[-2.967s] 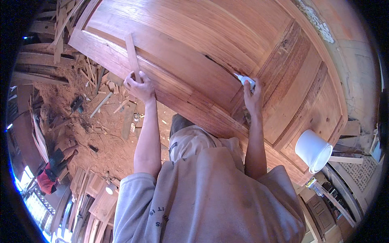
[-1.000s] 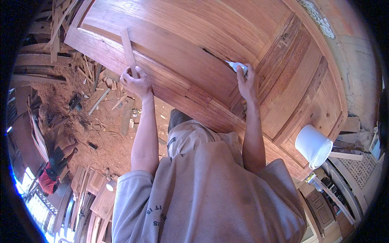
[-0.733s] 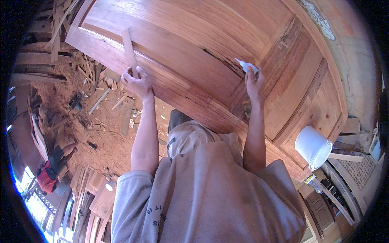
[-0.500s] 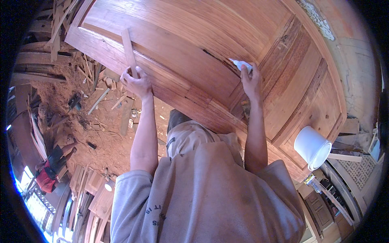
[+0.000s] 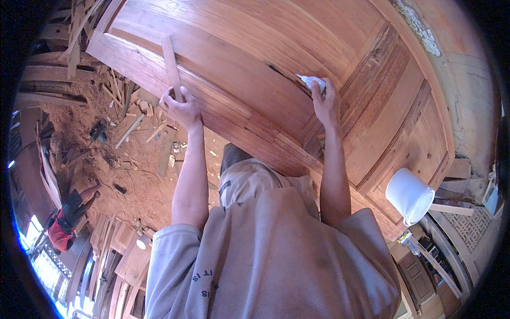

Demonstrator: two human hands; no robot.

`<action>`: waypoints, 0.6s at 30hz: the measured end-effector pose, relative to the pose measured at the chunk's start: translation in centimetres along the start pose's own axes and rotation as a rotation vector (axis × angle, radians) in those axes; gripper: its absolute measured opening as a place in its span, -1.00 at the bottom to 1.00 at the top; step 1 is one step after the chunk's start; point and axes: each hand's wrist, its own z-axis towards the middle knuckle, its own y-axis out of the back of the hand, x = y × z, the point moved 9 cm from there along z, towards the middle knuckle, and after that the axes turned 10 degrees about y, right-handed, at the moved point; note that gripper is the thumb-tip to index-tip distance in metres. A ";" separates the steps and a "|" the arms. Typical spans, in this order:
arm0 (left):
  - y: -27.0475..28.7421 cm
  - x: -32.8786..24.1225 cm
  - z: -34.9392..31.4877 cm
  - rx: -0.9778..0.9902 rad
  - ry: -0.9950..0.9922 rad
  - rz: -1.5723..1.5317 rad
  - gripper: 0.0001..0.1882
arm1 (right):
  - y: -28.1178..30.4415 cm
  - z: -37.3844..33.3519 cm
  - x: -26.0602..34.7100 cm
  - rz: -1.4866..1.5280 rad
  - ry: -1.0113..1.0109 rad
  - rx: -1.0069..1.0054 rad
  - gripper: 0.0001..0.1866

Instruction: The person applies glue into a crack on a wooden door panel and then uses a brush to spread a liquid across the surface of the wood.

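Observation:
A large panelled wooden door (image 5: 212, 58) lies flat in front of me. My left hand (image 5: 181, 108), at its near edge, pinches the lower end of a thin wooden strip (image 5: 171, 64) that reaches over the door's frame and groove. In my right hand (image 5: 326, 101) is a small white glue bottle (image 5: 315, 83), gripped between thumb and fingers. Its narrow nozzle points left, close to a dark crack (image 5: 287, 76) running along a panel. Whether the tip touches the wood I cannot tell.
A white bucket (image 5: 405, 192) stands on the door's right part. Offcuts and sawdust cover the floor (image 5: 143, 170) at left, where a person in red (image 5: 61, 234) is low down. Stacked boards (image 5: 114, 260) are at lower left, a wall (image 5: 467, 80) at right.
The right hand and glue bottle have shifted slightly left and up along the crack. My left hand keeps its hold on the strip, nearly unmoved.

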 end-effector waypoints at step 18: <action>-0.1 0.3 0.1 -0.018 0.000 -0.050 -0.64 | -3.1 1.9 1.1 0.120 0.026 -0.003 -0.69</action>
